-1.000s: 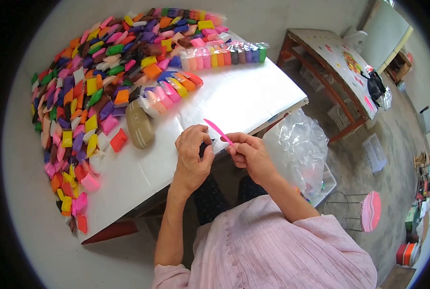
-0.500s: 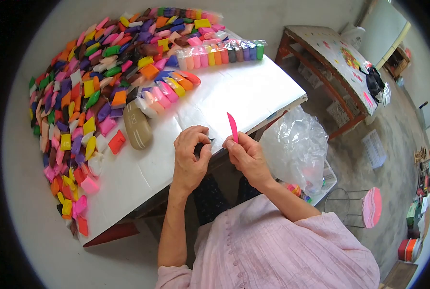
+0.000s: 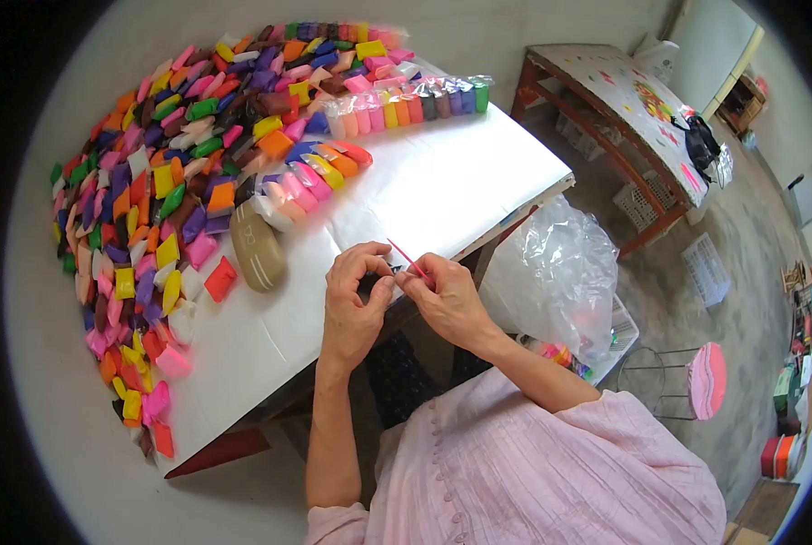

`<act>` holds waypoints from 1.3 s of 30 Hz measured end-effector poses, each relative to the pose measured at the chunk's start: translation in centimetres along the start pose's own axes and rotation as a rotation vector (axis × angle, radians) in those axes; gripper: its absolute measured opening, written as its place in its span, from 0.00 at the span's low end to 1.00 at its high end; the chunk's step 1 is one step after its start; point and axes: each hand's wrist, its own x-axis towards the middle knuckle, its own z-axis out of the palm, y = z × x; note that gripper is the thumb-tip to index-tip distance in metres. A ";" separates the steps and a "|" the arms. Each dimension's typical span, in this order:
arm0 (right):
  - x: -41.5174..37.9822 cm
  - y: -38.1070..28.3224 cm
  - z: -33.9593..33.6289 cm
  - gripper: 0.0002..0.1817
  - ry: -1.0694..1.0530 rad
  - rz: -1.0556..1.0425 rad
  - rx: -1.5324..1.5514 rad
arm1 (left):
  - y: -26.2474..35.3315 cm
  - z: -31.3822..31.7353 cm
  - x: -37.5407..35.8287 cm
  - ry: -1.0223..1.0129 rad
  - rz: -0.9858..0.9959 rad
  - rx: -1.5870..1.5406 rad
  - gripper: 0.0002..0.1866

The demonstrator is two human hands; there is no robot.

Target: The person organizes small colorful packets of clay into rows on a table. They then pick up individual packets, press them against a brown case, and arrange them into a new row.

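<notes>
My left hand (image 3: 358,295) and my right hand (image 3: 443,298) meet over the near edge of the white table (image 3: 460,173). The right hand pinches a thin pink plastic tool (image 3: 404,257) that points up and to the left. The left hand's fingers are closed on a small dark item (image 3: 393,269), mostly hidden, right beside the tool's lower end. A tan oval case (image 3: 258,245) lies on the table just left of my hands, with a red clay packet (image 3: 220,279) beside it.
Several coloured clay packets (image 3: 151,182) cover the table's left and far side, with a packed row (image 3: 406,100) at the back. A clear plastic bag (image 3: 556,272) sits right of my arm. A wooden table (image 3: 624,118) and a pink stool (image 3: 701,381) stand further right.
The pink tool has swung from upright down towards my left hand. Both hands have drawn together at the table edge, and the view has shifted slightly.
</notes>
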 end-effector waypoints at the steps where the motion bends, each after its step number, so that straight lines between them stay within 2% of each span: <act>1: 0.0 -0.1 -0.1 0.15 -0.003 0.011 -0.008 | 0.0 0.0 0.0 0.001 0.006 0.004 0.04; 6: -0.2 0.0 -0.1 0.14 0.009 0.006 0.011 | 0.0 0.0 -0.1 0.010 0.012 0.006 0.05; 12: 0.1 0.8 0.8 0.11 0.066 -0.019 0.014 | -0.6 0.7 -0.6 0.081 0.185 0.253 0.06; 15: 0.0 1.0 1.0 0.11 0.088 -0.020 0.015 | -0.7 1.0 -0.9 0.097 0.207 0.259 0.08; 18: 0.0 1.0 0.9 0.10 0.085 -0.015 0.023 | -0.4 0.9 -1.1 0.066 0.264 0.397 0.09; 25: -0.1 1.0 0.7 0.11 0.068 -0.017 0.011 | -0.2 1.8 -1.5 0.095 0.269 0.503 0.08; 28: -0.2 1.6 0.7 0.13 0.104 -0.096 -0.029 | -0.6 2.6 -1.6 0.140 0.269 0.530 0.07; 34: -2.7 1.8 -2.4 0.16 0.152 -0.059 -0.019 | -0.7 3.3 -1.7 0.187 0.269 0.557 0.08; 35: -3.2 2.0 -2.8 0.12 0.169 -0.106 -0.114 | -0.7 3.4 -1.6 0.192 0.270 0.561 0.08; 39: -4.7 1.3 -3.6 0.07 0.144 -0.241 -0.263 | -0.8 3.4 -1.6 0.206 0.282 0.577 0.08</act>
